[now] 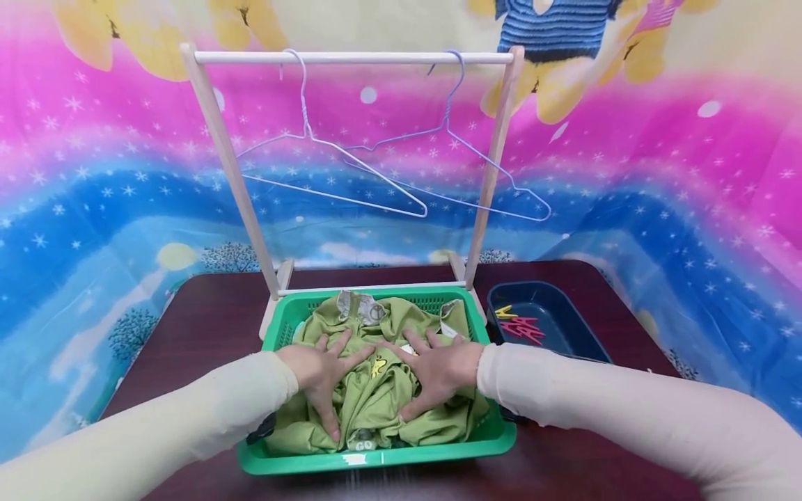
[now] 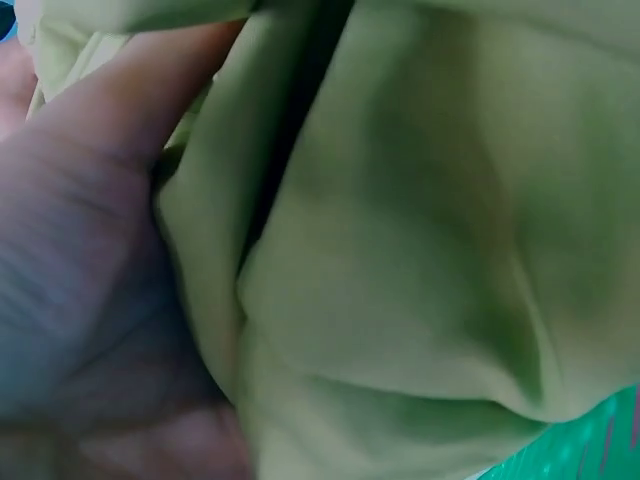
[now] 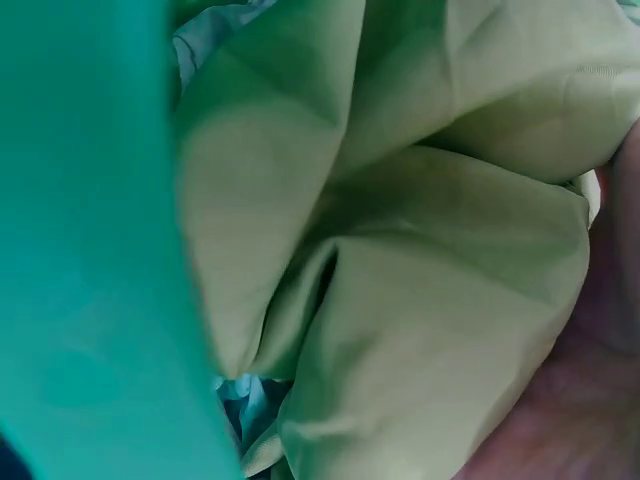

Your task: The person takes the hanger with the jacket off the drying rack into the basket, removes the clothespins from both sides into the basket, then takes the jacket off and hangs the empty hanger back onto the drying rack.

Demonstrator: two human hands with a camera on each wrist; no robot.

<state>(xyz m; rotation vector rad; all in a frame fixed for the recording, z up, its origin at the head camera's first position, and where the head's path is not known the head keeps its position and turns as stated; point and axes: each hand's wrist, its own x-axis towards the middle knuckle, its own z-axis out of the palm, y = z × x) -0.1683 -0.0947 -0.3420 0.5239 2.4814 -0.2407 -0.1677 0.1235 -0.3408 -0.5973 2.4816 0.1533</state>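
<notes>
a: where are the hands right now?

b: both at lower centre of the head view, spread flat on the crumpled green garment [image 1: 376,390]; the left hand [image 1: 321,372] has its fingers splayed wide over the cloth, the right hand [image 1: 438,372] likewise, fingers straight and fanned, thumb reaching down the fabric; neither has gathered a fold, they only press on it.

a: and the garment itself?

b: heaped inside the green plastic basket [image 1: 382,456] at the near edge of the dark brown table [image 1: 207,313]; a small yellow clip [image 1: 378,367] shows on the cloth between the hands; both wrist views are filled with green folds, so they add little.

a: what's behind?

b: a wooden clothes rack [image 1: 351,58] standing just behind the basket; two wire hangers hang bare on its rail, a white hanger [image 1: 326,149] at upper centre and a pale blue hanger [image 1: 457,139] to its right; right of the basket, a dark blue tray [image 1: 564,306] with red and yellow clips [image 1: 520,325] lying in it.

a: so how far along?

b: i'd judge barely started; the garment is still in the basket, not lifted, no hanger taken down, the tray's clips untouched.
</notes>
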